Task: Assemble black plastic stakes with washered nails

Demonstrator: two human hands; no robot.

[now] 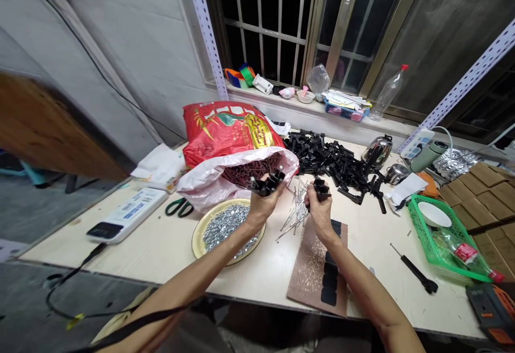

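My left hand point(263, 205) is closed around several black plastic parts point(269, 182), raised in front of the open mouth of a red and white sack point(233, 133). Inside the sack lie many dark reddish-brown thin pieces point(249, 173). My right hand point(321, 214) grips more black plastic parts point(321, 188), above the upper end of a brown board point(309, 278). Between my hands, long silver rods point(296, 208) lie loose on the table. Beneath my left forearm is a yellowish dish point(198, 235) of small shiny metal pieces point(225, 227). A large pile of black plastic parts point(333, 160) spreads behind.
Green-handled scissors point(179, 207) and a white power bank-like device point(127, 216) lie left. To the right are a black-handled tool point(418, 272), a green basket point(422, 235) with a bottle, and stacked cardboard boxes point(478, 192). A metal kettle point(377, 152) stands behind.
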